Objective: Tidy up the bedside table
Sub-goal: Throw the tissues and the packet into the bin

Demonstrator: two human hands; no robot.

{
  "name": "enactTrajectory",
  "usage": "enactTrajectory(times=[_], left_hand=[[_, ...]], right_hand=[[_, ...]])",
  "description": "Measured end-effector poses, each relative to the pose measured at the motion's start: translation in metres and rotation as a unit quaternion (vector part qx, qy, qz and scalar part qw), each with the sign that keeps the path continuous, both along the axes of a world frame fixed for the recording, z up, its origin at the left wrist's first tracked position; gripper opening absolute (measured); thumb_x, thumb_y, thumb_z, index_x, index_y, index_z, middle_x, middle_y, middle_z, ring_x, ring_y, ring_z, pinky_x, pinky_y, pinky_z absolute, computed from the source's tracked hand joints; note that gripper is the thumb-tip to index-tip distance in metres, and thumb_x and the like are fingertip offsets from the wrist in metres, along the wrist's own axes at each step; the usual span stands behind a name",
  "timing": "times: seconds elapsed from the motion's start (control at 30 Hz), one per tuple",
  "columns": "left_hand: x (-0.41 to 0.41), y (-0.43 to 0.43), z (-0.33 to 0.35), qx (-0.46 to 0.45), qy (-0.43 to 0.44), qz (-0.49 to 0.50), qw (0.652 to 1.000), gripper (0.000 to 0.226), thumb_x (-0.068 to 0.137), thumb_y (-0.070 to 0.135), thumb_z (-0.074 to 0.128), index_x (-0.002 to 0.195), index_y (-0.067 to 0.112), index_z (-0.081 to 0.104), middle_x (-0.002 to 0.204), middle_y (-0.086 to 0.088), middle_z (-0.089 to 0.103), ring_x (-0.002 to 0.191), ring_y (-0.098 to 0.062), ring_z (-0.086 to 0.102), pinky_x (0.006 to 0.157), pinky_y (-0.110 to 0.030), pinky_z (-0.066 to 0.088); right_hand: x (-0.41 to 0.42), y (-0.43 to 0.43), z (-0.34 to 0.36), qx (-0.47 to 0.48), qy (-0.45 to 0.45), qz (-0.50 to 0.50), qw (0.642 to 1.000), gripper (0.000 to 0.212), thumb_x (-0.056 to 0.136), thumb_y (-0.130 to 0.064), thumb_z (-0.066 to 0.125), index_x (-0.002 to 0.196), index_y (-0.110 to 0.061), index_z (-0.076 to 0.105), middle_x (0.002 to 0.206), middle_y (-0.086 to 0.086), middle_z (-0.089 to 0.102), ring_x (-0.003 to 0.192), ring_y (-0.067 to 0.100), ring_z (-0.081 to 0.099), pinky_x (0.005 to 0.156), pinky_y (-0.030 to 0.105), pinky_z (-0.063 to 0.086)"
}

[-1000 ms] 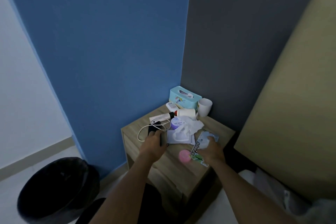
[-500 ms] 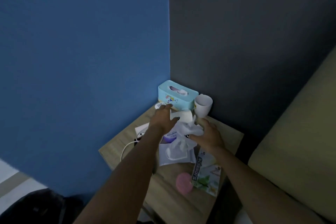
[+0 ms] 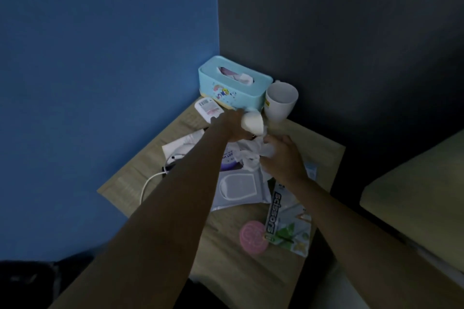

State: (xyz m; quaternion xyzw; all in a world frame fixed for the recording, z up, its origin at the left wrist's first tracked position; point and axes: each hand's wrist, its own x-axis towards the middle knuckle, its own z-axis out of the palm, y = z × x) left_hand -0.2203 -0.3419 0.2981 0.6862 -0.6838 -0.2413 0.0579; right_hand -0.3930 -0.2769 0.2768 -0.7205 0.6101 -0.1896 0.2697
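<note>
My left hand [image 3: 232, 125] grips a white bottle [image 3: 252, 123] and holds it just above the wooden bedside table [image 3: 313, 145], in front of the turquoise tissue box [image 3: 233, 85] and the white mug [image 3: 280, 104]. To its right, my right hand [image 3: 282, 158] grips a wad of crumpled white tissue [image 3: 253, 153] in the middle of the clutter. Under my left forearm lie a purple-lidded jar [image 3: 232, 160], a white cable [image 3: 150, 180] and a flat pack of wet wipes [image 3: 238, 188].
A scissors package [image 3: 286, 218] and a round pink case [image 3: 252, 236] lie near the table's front edge. A white tube [image 3: 208, 108] rests by the blue wall. A beige bed headboard [image 3: 414, 195] stands to the right. A dark bin [image 3: 25, 281] shows at bottom left.
My view has moved in closer to the table. My left hand left the phone and cable area, reached to the back and picked up the white bottle. My right hand moved from the scissors package to the tissue.
</note>
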Motion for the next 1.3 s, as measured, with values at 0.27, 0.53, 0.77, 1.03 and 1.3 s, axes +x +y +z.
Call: enactTrajectory(times=[0.27,0.53,0.77,1.03,1.3], left_hand=[[0.001,0.023,0.022,-0.087,0.109,0.068,0.988,0.09,0.066,0.047,0.08,0.137,0.01,0.038,0.133,-0.017,0.052,0.121,-0.034,0.051,0.097,-0.043,0.046],[0.034,0.098,0.098,-0.167,0.109,0.15,0.968,0.076,0.07,0.031,0.08,0.13,0.003,0.041,0.128,-0.021,0.043,0.115,-0.039,0.05,0.094,-0.039,0.043],[0.076,0.199,0.155,-0.228,0.091,0.221,0.944,0.075,0.068,0.04,0.081,0.122,0.002,0.047,0.123,-0.021,0.052,0.114,-0.04,0.052,0.095,-0.044,0.046],[0.141,0.336,0.145,-0.222,0.113,0.331,0.91,0.073,0.071,0.038,0.079,0.125,0.003,0.045,0.124,-0.017,0.052,0.116,-0.034,0.05,0.091,-0.035,0.041],[0.193,0.495,0.097,-0.188,0.083,0.474,0.856,0.075,0.069,0.038,0.079,0.125,-0.001,0.046,0.124,-0.02,0.055,0.116,-0.036,0.05,0.093,-0.038,0.042]], right_hand=[[-0.003,0.009,0.03,-0.031,-0.045,-0.014,0.998,0.018,0.08,-0.007,0.065,0.098,-0.007,0.067,0.102,0.01,0.07,0.097,0.024,0.064,0.071,0.016,0.035],[0.014,0.032,0.114,-0.078,-0.062,-0.014,0.995,0.026,0.079,-0.007,0.067,0.105,-0.01,0.065,0.11,0.009,0.068,0.104,0.024,0.063,0.077,0.02,0.042],[0.041,0.085,0.161,-0.116,-0.064,0.036,0.991,0.028,0.076,-0.008,0.07,0.104,-0.011,0.065,0.111,0.011,0.068,0.105,0.029,0.062,0.086,0.03,0.046],[0.125,0.177,0.159,-0.099,-0.054,0.165,0.98,0.028,0.073,-0.015,0.065,0.101,-0.009,0.068,0.102,0.013,0.071,0.099,0.03,0.064,0.075,0.024,0.038],[0.213,0.284,0.087,0.017,-0.008,0.317,0.948,0.034,0.081,-0.015,0.059,0.114,-0.016,0.061,0.113,0.008,0.067,0.102,0.028,0.062,0.075,0.026,0.045]])
